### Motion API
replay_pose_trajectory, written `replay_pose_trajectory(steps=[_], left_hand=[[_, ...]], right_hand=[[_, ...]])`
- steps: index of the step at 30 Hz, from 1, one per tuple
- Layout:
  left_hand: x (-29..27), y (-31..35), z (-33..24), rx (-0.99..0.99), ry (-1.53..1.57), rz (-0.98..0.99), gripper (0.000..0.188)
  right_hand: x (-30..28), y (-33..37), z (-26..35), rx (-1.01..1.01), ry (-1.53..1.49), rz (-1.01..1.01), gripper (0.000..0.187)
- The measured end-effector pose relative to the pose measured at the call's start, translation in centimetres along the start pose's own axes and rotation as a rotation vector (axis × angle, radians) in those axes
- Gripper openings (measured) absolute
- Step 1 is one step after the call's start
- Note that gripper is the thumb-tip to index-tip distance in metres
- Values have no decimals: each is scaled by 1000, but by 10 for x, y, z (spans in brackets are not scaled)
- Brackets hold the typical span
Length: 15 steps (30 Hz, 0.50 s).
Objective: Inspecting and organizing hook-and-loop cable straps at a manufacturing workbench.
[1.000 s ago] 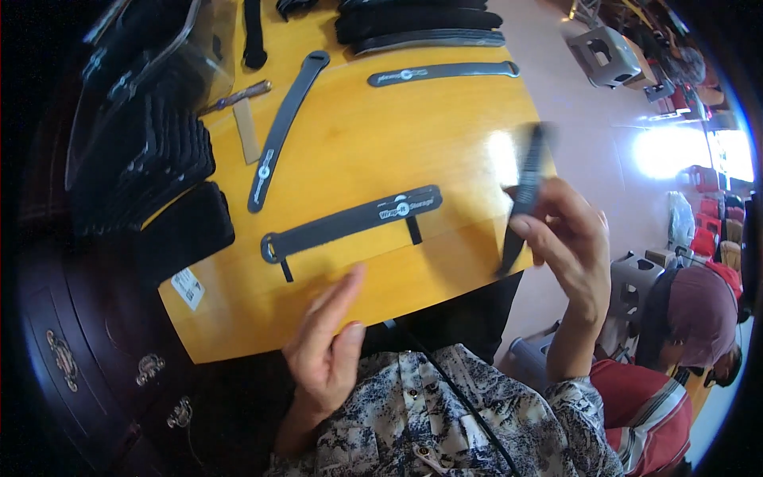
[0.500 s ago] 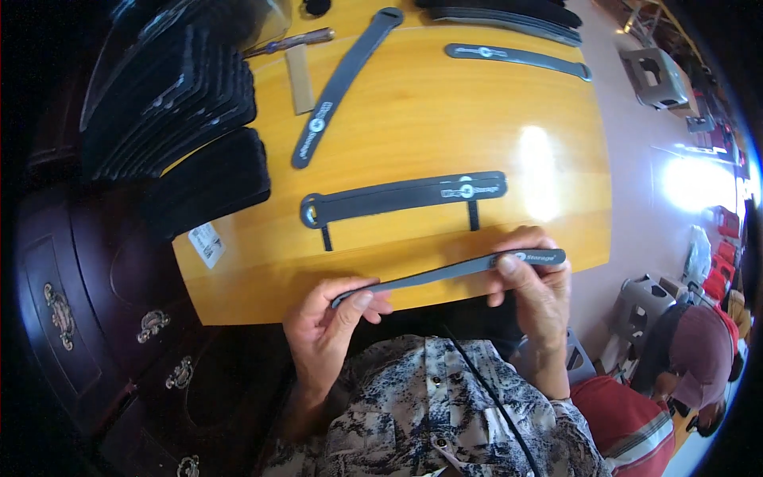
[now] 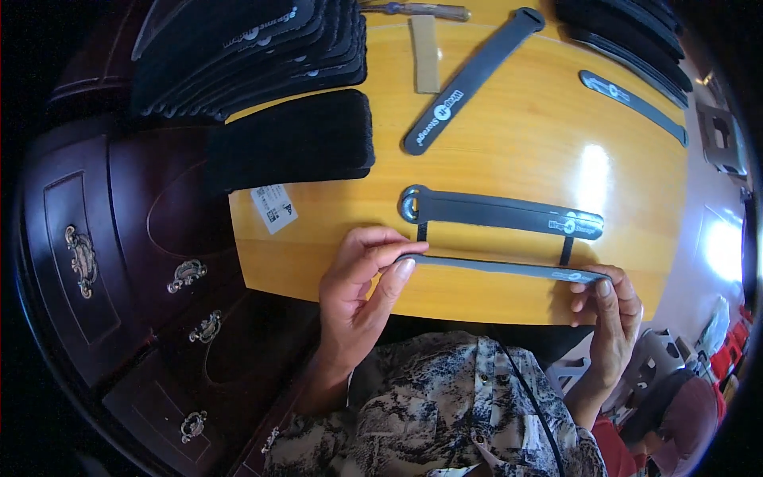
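Between my two hands a long dark grey strap (image 3: 501,267) is stretched nearly level over the front of the yellow table (image 3: 318,266). My left hand (image 3: 362,294) pinches its left end between thumb and fingers. The right end, with white print, is pinched by my right hand (image 3: 608,318). Just beyond it lies a second grey strap (image 3: 509,215) with a ring at its left end, resting across two short black strips (image 3: 566,251). Farther back a third strap (image 3: 477,79) lies aslant, and a fourth strap (image 3: 636,107) lies at the right.
Stacked black fuzzy straps (image 3: 262,63) fill the far left, with a black piece (image 3: 294,139) before them. A white label (image 3: 273,208), a tan strip (image 3: 426,56) and a screwdriver-like tool (image 3: 429,11) lie on the table. More dark straps (image 3: 628,44) are piled far right. Dark drawers (image 3: 79,238) stand at left.
The view has swung left, so the table things sit farther right. The held strap has come closer alongside the strap on the table, and its right end now tips toward me.
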<state>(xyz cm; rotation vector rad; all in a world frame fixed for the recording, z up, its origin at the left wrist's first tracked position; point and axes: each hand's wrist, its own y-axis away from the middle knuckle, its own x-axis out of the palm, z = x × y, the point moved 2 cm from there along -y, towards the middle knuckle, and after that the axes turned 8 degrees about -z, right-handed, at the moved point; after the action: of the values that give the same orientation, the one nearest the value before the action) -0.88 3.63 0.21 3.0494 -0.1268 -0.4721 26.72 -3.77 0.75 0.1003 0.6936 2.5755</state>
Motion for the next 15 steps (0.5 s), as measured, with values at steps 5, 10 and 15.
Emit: replay_pose_trajectory(steps=[5, 10, 15], left_hand=[[1, -3, -1, -122, -64, -101, 19], [6, -4, 2, -141, 16, -236, 16], [9, -12, 8, -4, -63, -278, 17]], right_hand=[[-9, -11, -2, -203, 186, -87, 11], [-12, -19, -1, -248, 164, -146, 13], [0, -25, 8, -198, 158, -172, 11]])
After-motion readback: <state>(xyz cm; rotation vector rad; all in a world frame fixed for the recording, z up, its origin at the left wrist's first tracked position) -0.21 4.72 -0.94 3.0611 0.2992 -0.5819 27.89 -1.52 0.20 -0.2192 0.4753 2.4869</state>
